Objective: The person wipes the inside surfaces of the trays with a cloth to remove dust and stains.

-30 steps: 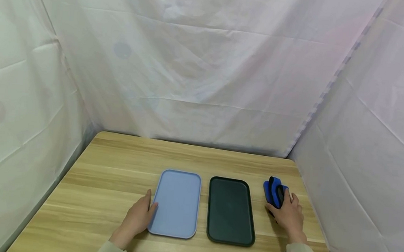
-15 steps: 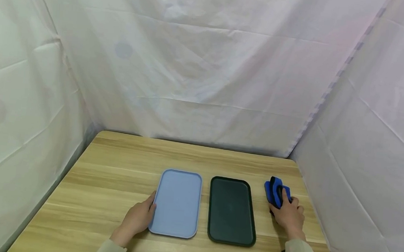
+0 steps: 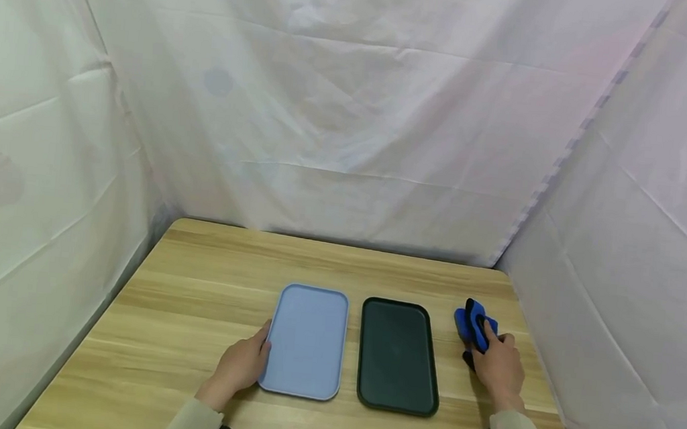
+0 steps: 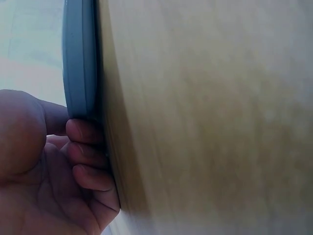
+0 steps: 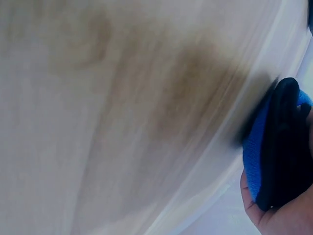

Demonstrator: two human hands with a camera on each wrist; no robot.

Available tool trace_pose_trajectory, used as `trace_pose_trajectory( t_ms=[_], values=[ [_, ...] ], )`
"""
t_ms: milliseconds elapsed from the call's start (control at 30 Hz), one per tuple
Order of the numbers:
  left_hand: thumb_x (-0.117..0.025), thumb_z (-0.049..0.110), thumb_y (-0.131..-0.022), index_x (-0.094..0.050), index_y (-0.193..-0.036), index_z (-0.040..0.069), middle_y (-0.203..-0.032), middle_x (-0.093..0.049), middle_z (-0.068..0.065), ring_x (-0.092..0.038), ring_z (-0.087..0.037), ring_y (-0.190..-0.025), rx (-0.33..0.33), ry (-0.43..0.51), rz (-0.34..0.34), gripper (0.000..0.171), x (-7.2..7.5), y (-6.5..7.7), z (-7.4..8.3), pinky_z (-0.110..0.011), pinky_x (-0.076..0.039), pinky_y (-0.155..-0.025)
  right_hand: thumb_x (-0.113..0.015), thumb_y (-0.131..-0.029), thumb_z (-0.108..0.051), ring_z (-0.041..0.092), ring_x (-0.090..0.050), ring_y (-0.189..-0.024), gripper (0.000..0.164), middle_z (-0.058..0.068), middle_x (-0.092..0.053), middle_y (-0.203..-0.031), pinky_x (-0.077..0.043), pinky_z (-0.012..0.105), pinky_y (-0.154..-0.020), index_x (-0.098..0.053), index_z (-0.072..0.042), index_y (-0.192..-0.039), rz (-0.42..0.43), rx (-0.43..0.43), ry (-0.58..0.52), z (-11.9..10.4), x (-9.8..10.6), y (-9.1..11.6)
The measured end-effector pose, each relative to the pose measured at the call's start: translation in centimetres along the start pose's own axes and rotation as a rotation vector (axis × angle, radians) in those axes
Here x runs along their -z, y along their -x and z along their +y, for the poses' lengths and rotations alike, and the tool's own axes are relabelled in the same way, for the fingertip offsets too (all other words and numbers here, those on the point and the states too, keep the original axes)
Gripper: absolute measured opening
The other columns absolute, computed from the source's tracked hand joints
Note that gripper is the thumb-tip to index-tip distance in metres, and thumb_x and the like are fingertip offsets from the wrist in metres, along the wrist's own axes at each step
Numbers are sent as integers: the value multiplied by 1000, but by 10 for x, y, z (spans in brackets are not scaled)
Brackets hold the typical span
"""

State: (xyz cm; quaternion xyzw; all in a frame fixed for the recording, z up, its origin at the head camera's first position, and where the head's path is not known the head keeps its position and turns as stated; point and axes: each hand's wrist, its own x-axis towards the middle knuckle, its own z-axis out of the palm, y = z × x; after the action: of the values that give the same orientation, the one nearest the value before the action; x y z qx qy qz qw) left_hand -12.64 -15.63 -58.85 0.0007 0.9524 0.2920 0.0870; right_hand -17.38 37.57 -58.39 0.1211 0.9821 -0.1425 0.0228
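My left hand (image 3: pixel 240 367) grips the left edge of a light blue rectangular tray (image 3: pixel 306 343). In the left wrist view, curled fingers (image 4: pixel 84 131) reach beneath the tray's rim (image 4: pixel 79 58), with the thumb on its other side. At the right of the table, my right hand (image 3: pixel 499 369) pinches a folded blue and black cloth (image 3: pixel 476 319). Its fuzzy blue side (image 5: pixel 252 164) and thick black trim (image 5: pixel 279 142) show in the right wrist view, where thumb and fingers hold it from both sides. Part of the cloth is hidden by the hand.
A dark green tray (image 3: pixel 398 360) lies between the blue tray and the cloth. Everything stands on a wood-grain table (image 3: pixel 205 278). White curtains (image 3: pixel 352 107) hang behind the table and along both sides.
My left fingers have closed from beside the blue tray's edge to around it. My right fingers have drawn together on the cloth, which looks more bunched. The head view has shifted slightly.
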Motion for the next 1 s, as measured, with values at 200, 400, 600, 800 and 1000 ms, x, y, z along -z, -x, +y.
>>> trace_pose_trajectory(
  t_ms=[200, 400, 600, 800, 1000],
  values=[
    [-50, 20, -107, -45, -155, 0, -109, -74, -27, -62, -19, -68, -3, -13, 5, 52, 0, -1, -1, -44, -52, -64, -65, -99, -37, 54, -62, -104, 76, 36, -45, -134, -54, 58, -69, -30, -17, -164, 43, 2, -12, -4, 4, 8],
    [-50, 21, -108, -44, -155, 0, -111, -74, -28, -68, -23, -74, -4, -14, 11, 52, -3, -1, -2, -48, -55, -70, -65, -99, -38, 51, -64, -98, 74, 33, -47, -131, -53, 55, -64, -33, -19, -163, 99, 16, -40, -10, 5, 20],
    [-50, 20, -108, -44, -155, -1, -112, -74, -28, -71, -27, -79, -9, -25, 10, 52, -2, 0, -2, -50, -56, -72, -69, -97, -36, 50, -65, -96, 74, 32, -49, -130, -52, 55, -64, -36, -23, -162, 139, 30, -75, -22, 9, 32],
    [-49, 20, -108, -43, -155, -1, -112, -74, -28, -71, -28, -79, -16, -22, 7, 52, -1, 0, -2, -51, -56, -72, -68, -98, -34, 52, -65, -100, 72, 31, -49, -133, -53, 61, -74, -37, -25, -162, 140, 54, -118, -45, 12, 44],
    [-49, 20, -108, -43, -156, -1, -108, -74, -28, -68, -25, -74, -23, -20, 8, 52, 0, -1, -3, -50, -55, -71, -64, -100, -36, 50, -65, -103, 73, 30, -46, -136, -53, 61, -80, -33, -19, -164, 113, 80, -160, -71, 15, 53]
  ],
)
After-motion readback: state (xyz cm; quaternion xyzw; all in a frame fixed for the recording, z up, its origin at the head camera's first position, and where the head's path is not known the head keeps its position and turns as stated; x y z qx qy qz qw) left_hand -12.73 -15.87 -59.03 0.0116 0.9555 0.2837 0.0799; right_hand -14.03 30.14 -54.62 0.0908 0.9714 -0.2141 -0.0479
